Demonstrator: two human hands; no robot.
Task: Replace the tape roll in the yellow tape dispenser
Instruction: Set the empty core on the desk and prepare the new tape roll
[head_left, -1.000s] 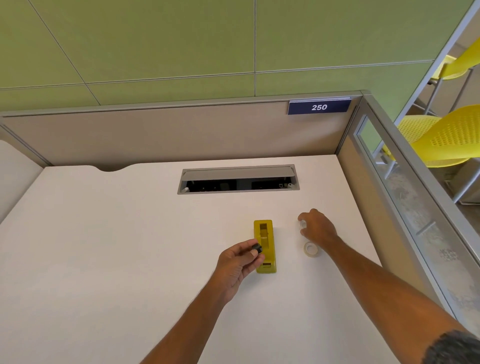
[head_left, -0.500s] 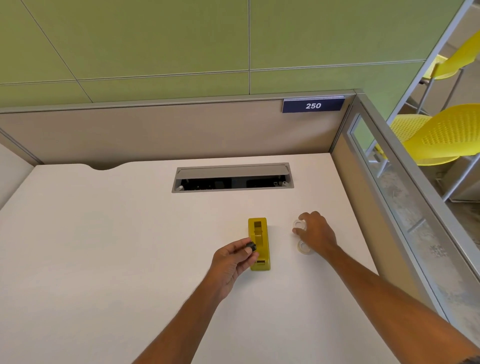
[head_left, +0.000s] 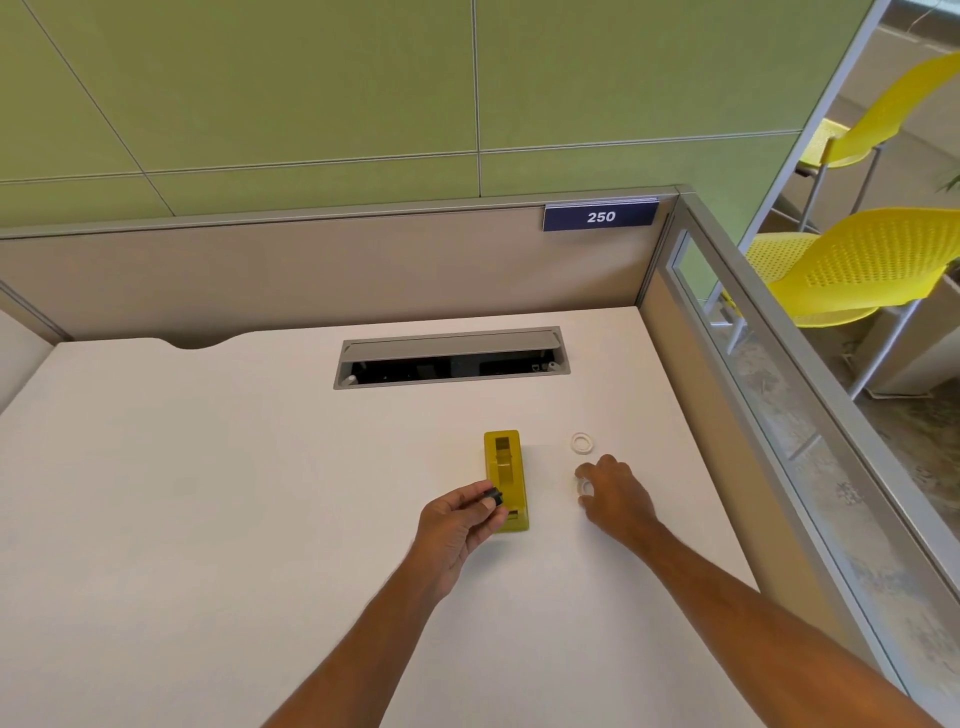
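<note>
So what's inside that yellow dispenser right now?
The yellow dispenser shows no roll in its open well, only yellow plastic. The left hand, pinching a black spool, covers part of its near end, so that bit is hidden.

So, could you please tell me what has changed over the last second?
The right hand let go of the far tape ring, drew back toward the person and now curls its fingers round the nearer tape roll. The left hand still pinches the black spindle beside the unmoved yellow tape dispenser.
</note>
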